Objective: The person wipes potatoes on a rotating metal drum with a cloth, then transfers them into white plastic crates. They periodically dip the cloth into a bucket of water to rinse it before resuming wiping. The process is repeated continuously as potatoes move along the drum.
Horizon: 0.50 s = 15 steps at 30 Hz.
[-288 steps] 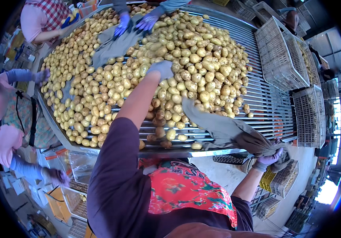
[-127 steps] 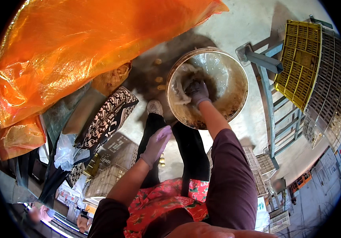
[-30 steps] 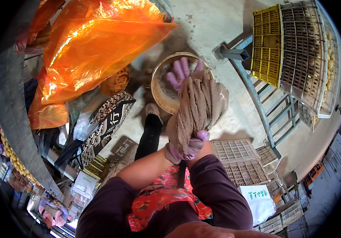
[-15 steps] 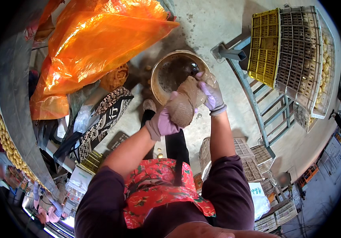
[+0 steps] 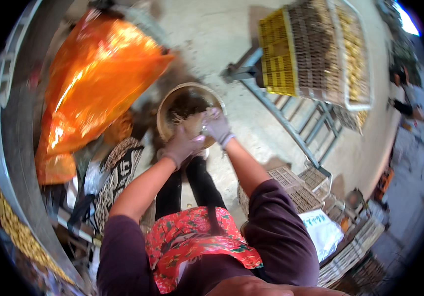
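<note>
Both gloved hands grip a wet, muddy brown cloth (image 5: 193,123) over a round bucket (image 5: 184,86) of murky water on the concrete floor. My left hand (image 5: 180,147) is closed round the cloth's lower-left part, and my right hand (image 5: 216,126) is closed on its upper-right end. The cloth looks bunched, with wet streaks hanging from it, though motion blurs the detail. My legs (image 5: 197,182) in black trousers stand just this side of the bucket, below a red floral apron (image 5: 192,232).
A big orange plastic sheet (image 5: 98,84) lies left, above dark bags (image 5: 113,192). At right, a metal frame (image 5: 291,133) stands beside stacked yellow and grey crates (image 5: 276,54) holding potatoes. Smaller crates (image 5: 291,190) sit lower right. Potatoes line a metal table (image 5: 24,232) at far left.
I was at the potato table earlier, then bent with my right hand inside the bucket. Since then both hands have lifted and gripped the cloth. The view has just swung and blurred.
</note>
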Motion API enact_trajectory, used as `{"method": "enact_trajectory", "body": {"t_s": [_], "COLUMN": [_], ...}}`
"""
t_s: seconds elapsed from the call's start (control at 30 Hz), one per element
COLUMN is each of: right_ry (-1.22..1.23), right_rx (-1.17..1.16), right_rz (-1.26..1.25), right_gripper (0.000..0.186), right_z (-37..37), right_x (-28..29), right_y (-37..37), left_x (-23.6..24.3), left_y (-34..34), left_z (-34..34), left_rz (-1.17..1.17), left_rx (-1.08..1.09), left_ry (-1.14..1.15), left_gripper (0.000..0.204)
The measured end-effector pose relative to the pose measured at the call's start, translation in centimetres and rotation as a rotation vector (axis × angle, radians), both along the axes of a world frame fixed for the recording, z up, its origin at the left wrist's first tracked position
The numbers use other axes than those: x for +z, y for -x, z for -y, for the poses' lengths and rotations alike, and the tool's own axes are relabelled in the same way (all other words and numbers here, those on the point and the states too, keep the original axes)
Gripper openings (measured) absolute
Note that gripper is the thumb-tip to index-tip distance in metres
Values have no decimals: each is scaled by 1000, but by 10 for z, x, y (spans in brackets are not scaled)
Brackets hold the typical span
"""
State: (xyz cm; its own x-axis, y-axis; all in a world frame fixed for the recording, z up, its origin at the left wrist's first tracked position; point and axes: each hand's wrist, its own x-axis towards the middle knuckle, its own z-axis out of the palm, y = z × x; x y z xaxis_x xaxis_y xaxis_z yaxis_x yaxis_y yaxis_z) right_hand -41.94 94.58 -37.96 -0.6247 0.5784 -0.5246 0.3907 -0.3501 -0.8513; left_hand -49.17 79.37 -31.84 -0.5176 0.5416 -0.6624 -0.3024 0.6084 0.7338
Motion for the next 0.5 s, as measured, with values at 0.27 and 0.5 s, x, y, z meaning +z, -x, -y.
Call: {"method": "enact_trajectory", "body": {"t_s": [0.27, 0.5], "right_ry": [215, 812], "right_rx": [-352, -127], "right_rz": [-242, -357], "right_gripper": [25, 51], "right_z": [-9, -29], "right_x": [90, 164], "right_y": [-25, -54], "left_x": [108, 233], "left_y": [3, -19], "left_z": [10, 15], "left_rz": [1014, 1421], "left_rx": [585, 382], "left_ry": [-401, -900], "left_gripper": [40, 42]}}
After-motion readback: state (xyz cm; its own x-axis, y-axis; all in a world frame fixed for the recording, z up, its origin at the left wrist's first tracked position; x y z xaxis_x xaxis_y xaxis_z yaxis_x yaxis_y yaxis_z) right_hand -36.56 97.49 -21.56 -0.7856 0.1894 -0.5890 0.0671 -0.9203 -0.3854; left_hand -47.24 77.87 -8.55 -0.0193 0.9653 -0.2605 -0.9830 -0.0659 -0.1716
